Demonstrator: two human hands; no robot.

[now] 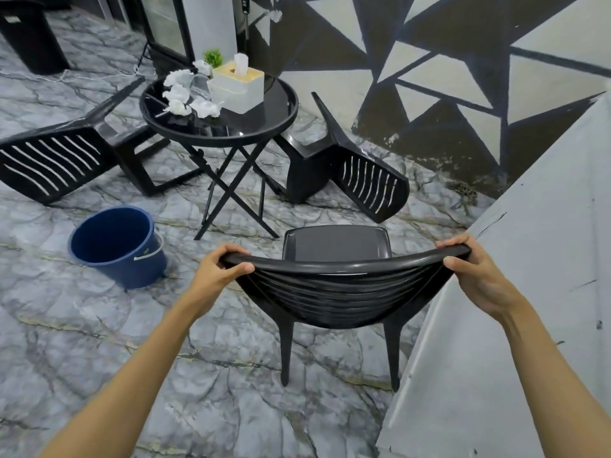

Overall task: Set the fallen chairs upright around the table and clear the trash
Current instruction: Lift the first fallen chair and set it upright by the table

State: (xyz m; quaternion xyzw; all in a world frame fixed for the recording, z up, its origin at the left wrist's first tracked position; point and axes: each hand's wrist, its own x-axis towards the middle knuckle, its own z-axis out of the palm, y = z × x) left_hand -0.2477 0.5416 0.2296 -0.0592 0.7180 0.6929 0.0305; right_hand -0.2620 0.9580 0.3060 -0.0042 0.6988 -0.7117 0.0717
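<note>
- Both hands, left hand & right hand, fingers wrapped on backrest ends of upright chair, lower centre, facing round table.
- Step: chair 1 seemingly up; next, nudge in, release.
- Left fallen chair, right fallen chair; crumpled tissues on table, blue bucket lower left.

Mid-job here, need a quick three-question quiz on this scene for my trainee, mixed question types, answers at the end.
1. True or false: both the left hand and the right hand grip the backrest of the upright chair.
2. How many chairs still lie fallen on the floor?
3. Where are the crumpled white tissues? A) in the blue bucket B) on the round table C) on the upright chair's seat

Key: 1. True. 2. Two: the left fallen chair and the right fallen chair. 3. B.
</note>
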